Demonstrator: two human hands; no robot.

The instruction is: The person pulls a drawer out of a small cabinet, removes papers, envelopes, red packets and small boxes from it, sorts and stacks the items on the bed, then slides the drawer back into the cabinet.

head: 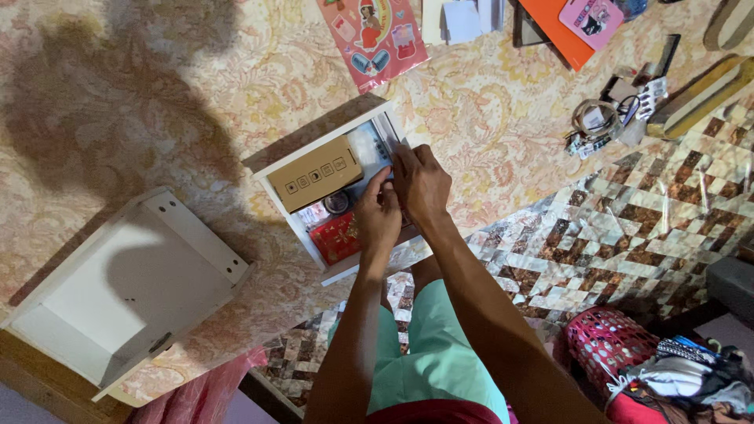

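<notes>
Two hands work inside one small white drawer that sits on the patterned cloth. Your left hand and right hand meet over its right side, fingers curled close together as if pinching something small between them (what it is stays hidden under the knuckles, so I cannot tell whether either hand truly holds anything). Just left of your left hand lie a tan box with a row of small icons, a round dark thing and a red packet, all in the drawer. Above your right hand a pale flat item rests against the drawer's far wall.

As far as progress can be judged: the drawer is out of its housing and full, and nothing from it lies on the cloth beside your hands, so the handling looks to be at an early or middle stage. Well to the left of your hands stands a white shelf unit, open and turned on its side. Far above lie a sticker sheet and an orange folder; to the right, a tangle of small gear.
</notes>
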